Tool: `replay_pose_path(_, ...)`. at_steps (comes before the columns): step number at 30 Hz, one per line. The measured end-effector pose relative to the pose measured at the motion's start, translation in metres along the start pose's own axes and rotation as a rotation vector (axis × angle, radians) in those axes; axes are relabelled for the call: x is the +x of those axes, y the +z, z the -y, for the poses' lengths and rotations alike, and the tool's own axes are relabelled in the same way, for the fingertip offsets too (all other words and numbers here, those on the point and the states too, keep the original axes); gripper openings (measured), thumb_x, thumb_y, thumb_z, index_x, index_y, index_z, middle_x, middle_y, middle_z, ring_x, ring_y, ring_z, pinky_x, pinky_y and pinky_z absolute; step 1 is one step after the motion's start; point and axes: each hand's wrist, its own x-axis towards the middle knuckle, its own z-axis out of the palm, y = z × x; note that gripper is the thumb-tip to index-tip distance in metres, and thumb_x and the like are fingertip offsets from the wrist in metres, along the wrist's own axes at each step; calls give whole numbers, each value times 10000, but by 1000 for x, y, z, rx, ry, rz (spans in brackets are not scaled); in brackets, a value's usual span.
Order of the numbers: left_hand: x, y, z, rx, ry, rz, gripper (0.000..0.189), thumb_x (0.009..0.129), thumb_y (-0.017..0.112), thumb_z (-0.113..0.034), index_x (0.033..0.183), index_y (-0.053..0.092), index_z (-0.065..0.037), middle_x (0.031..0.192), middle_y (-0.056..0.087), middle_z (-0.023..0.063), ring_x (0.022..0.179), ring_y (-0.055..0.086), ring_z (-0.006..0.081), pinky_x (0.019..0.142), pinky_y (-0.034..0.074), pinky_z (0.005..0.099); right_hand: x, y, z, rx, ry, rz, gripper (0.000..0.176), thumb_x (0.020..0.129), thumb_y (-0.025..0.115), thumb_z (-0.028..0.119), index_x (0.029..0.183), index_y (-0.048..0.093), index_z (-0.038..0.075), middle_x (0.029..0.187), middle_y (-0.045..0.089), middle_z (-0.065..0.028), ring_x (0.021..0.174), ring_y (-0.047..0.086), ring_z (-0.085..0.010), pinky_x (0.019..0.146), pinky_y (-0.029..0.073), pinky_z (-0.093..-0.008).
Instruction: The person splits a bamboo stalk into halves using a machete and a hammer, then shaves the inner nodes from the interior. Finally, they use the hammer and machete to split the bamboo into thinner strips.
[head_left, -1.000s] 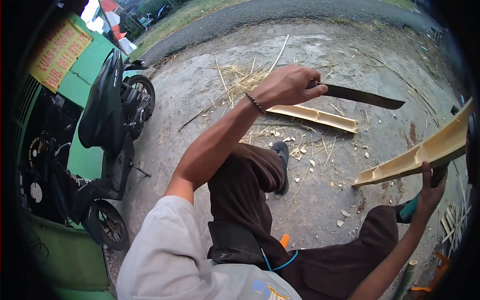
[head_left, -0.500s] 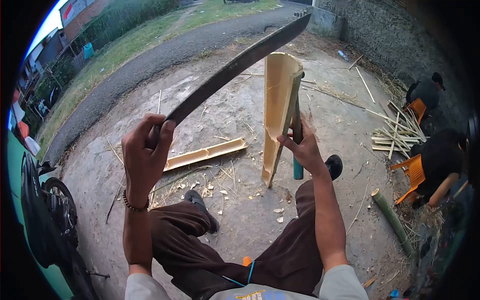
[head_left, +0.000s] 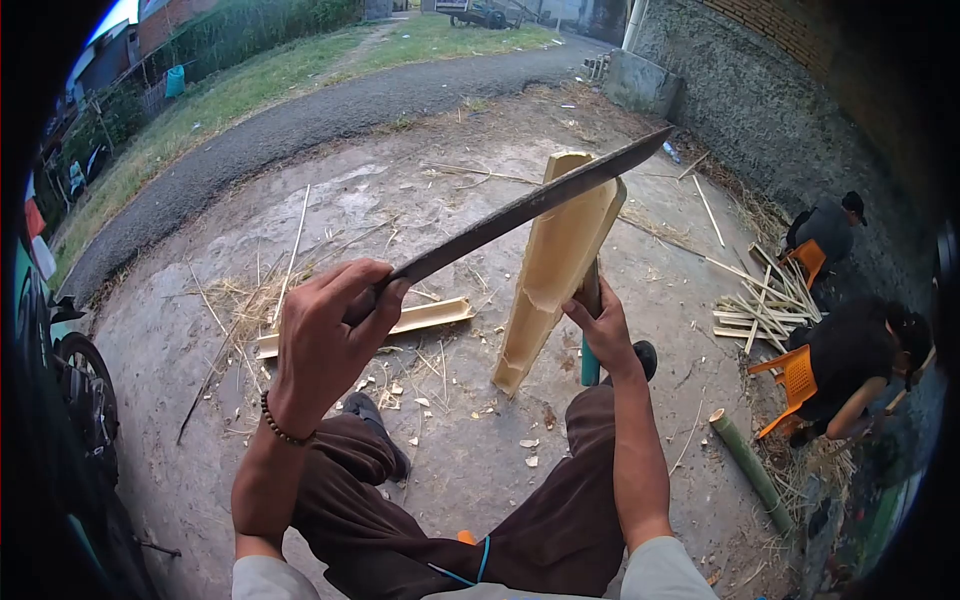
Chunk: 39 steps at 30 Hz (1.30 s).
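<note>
My left hand [head_left: 330,325] is closed round the handle of a machete [head_left: 520,216]. Its long dark blade slants up to the right and overlaps the top of a split bamboo length [head_left: 547,285]. That half-round piece leans upright, its pale hollow side facing me and its lower end near the ground. My right hand [head_left: 604,328] grips it by the right edge, thumb on the near side. The same hand also clasps a rod-like tool with a teal end [head_left: 590,364], mostly hidden behind the bamboo.
Another split bamboo piece [head_left: 425,316] lies on the concrete among shavings. On the right are a green bamboo pole [head_left: 752,470], a pile of strips [head_left: 765,305] and two people seated on orange chairs [head_left: 802,378]. A motorcycle [head_left: 85,380] stands at left.
The machete has come down and to the right, its blade now crossing the bamboo's top. The bamboo leans more, its top tilted right. The head view has shifted slightly.
</note>
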Motion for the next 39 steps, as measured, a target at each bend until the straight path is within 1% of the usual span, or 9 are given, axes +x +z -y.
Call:
replay_pose_path(2,0,-2,-1,42,2,16,170,878,731,-175,913,691,-15,737,666,90,531,602,162,505,454,302,-3,4,10,29,19,-17,402,905,743,309,1091,528,25,954,634,-10,913,589,-58,854,474,-234)
replay_pose_path(6,1,1,-5,46,0,4,168,878,727,-170,919,689,-12,740,670,93,529,606,175,508,461,312,2,7,-9,101,-79,-79,378,944,684,342,1077,535,21,1043,661,-64,1019,621,-101,920,485,-269)
replay_pose_path(8,4,6,-2,3,12,-49,102,885,701,-107,922,684,-13,560,505,37,476,419,96,469,336,285,6,5,-14,68,-82,-191,376,974,626,380,1057,544,23,955,642,-55,891,649,-106,819,524,-273)
replay_pose_path(15,37,-15,-13,46,86,74,136,893,700,-141,887,677,-6,523,468,62,468,382,129,480,346,322,-18,-20,19,-75,78,-463,274,962,642,296,995,590,29,686,502,22,484,472,-50,435,423,-212)
replay_pose_path(23,68,-32,-25,71,95,169,201,890,699,-189,876,665,9,603,557,144,497,476,237,538,406,372,-21,-78,201,-454,-166,-277,414,1044,507,277,1372,490,25,675,448,27,503,447,-32,442,364,-203)
replay_pose_path(27,76,-36,-30,81,109,207,217,890,696,-200,872,654,12,661,604,170,555,552,311,582,440,397,-11,-92,269,-653,-128,-121,414,1047,494,266,1396,479,46,677,468,7,501,486,-64,460,410,-249)
replay_pose_path(29,78,-41,-35,90,118,219,221,890,695,-209,874,656,8,665,612,167,559,564,314,584,443,397,-8,-93,290,-1186,-149,13,441,1031,522,264,1425,468,73,847,643,-91,573,566,-120,580,502,-302)
replay_pose_path(33,84,-52,-44,132,176,213,225,889,691,-230,878,669,-7,675,636,163,577,602,323,589,456,402,2,-97,302,-1189,-444,62,492,1006,552,317,1477,451,215,985,720,-189,567,549,-172,676,492,-371)
replay_pose_path(39,83,-58,-42,141,168,221,203,885,691,-237,888,697,-34,664,636,162,572,606,318,581,455,406,5,-70,334,-957,-392,-161,474,1016,543,300,1471,459,200,994,712,-186,649,570,-135,711,509,-354)
